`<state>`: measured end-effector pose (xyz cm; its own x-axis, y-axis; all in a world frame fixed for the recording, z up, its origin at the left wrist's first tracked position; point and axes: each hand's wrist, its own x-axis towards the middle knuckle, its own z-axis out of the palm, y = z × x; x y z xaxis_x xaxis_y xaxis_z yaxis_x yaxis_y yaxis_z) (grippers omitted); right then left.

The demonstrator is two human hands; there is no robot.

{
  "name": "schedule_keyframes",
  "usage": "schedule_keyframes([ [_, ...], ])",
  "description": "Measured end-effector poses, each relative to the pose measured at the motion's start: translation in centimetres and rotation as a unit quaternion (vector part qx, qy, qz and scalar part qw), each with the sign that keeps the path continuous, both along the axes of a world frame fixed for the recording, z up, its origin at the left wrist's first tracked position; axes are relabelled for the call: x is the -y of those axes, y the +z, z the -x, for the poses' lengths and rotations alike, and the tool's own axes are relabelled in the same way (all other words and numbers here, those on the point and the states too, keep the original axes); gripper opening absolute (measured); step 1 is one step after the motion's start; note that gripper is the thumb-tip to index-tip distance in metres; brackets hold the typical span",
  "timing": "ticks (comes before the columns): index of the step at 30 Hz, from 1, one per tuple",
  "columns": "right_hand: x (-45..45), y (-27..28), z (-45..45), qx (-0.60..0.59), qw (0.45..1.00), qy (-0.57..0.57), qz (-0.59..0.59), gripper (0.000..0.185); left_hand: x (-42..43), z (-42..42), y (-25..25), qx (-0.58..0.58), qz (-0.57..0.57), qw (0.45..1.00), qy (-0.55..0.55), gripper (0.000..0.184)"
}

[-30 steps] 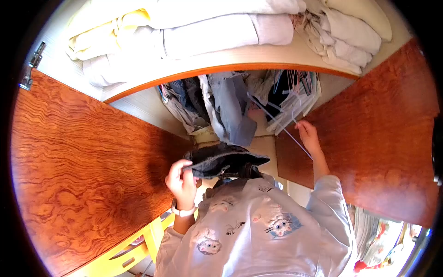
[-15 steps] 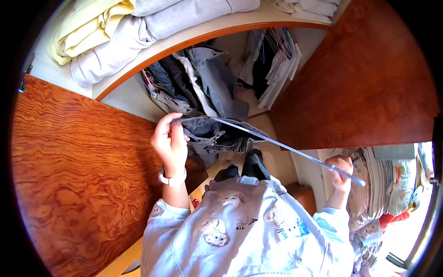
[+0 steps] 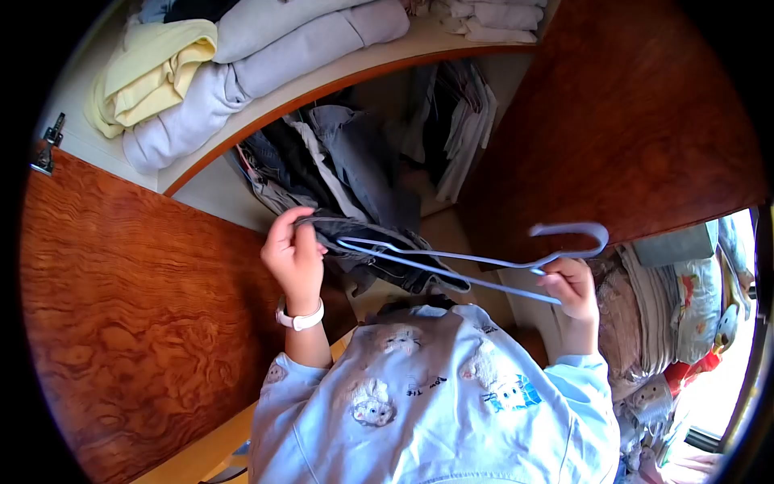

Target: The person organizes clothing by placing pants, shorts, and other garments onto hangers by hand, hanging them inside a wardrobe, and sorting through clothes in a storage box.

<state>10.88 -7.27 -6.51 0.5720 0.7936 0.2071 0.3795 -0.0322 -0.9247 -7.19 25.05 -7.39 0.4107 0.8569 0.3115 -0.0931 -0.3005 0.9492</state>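
Observation:
My left hand (image 3: 292,256), a white watch on its wrist, pinches the waistband of dark grey jeans (image 3: 419,275) at their left end. In my right hand (image 3: 574,287) is a pale purple clothes hanger (image 3: 476,259), gripped near its hook. The hook curves up and to the right above my fingers. The hanger's far end reaches into or over the jeans' waist opening; exactly how it lies there I cannot tell. The lower part of the jeans hangs down, mostly hidden behind the waistband.
Ahead, an open wardrobe holds hanging trousers (image 3: 355,153) and white garments (image 3: 468,133). Folded clothes (image 3: 282,52) lie on the curved shelf above. Wooden doors stand at left (image 3: 145,315) and right (image 3: 621,121). Bagged, stacked textiles (image 3: 645,315) sit at far right.
My right hand has turned the hanger from edge-on so its hook and two bars show, and moved slightly left. The jeans' waistband has shifted a little lower; my left hand keeps its hold.

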Motion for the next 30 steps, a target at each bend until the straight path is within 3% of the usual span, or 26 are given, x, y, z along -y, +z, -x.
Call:
schedule_keyframes([
  [1,1.6,-0.6,-0.5,-0.151,0.988,-0.043,0.002,0.013,-0.3,0.3,0.1,0.006,0.014,1.0,0.026,0.016],
  [3,4.4,-2.2,-0.7,-0.261,0.949,-0.126,-0.125,0.018,-0.7,0.6,-0.1,0.02,0.015,0.999,0.042,0.016],
  [5,5.0,-3.5,-0.4,-0.322,0.895,-0.104,-0.29,0.012,-0.5,0.0,-0.4,0.025,0.029,0.999,0.039,0.016],
  [7,2.7,-2.3,1.6,-0.341,0.875,-0.058,-0.339,0.013,0.0,-0.8,-0.8,0.022,0.058,0.998,0.029,0.014],
  [9,0.3,-1.1,1.8,-0.415,0.844,0.124,-0.316,0.04,0.7,-1.9,-1.4,0.022,0.047,0.999,0.001,0.013],
  [11,-2.3,-1.4,1.5,-0.511,0.755,0.252,-0.326,0.033,1.4,-2.7,-1.5,0.014,0.043,0.999,-0.016,0.013],
  [12,-3.0,-2.2,0.9,-0.536,0.73,0.287,-0.313,0.039,1.6,-3.0,-1.6,0.008,0.044,0.998,-0.033,0.013],
  [13,-4.0,-1.1,1.1,-0.537,0.756,0.206,-0.311,0.053,1.7,-3.3,-1.7,0.002,0.044,0.998,-0.049,0.012],
  [15,-6.9,0.8,0.2,-0.413,0.799,0.256,-0.354,0.054,2.1,-3.6,-1.8,-0.01,0.038,0.997,-0.063,0.012],
  [17,-8.7,2.6,0.5,-0.382,0.797,0.18,-0.431,0.057,2.5,-3.9,-2.2,-0.031,0.032,0.996,-0.076,0.014],
  [18,-10.1,3.4,1.3,-0.38,0.76,0.088,-0.521,0.057,3.1,-4.3,-2.2,-0.021,0.034,0.995,-0.093,0.014],
  [19,-10.6,3.3,1.5,-0.387,0.74,0.082,-0.544,0.056,3.4,-4.4,-2.2,-0.025,0.027,0.995,-0.096,0.015],
  [25,-13.4,2.8,2.9,-0.434,0.705,-0.106,-0.55,0.052,4.4,-4.3,-1.9,-0.04,0.026,0.993,-0.107,0.016],
  [30,-16.0,3.1,3.3,-0.451,0.676,-0.157,-0.561,0.049,6.6,-4.7,-1.1,-0.033,0.03,0.991,-0.13,0.016],
])
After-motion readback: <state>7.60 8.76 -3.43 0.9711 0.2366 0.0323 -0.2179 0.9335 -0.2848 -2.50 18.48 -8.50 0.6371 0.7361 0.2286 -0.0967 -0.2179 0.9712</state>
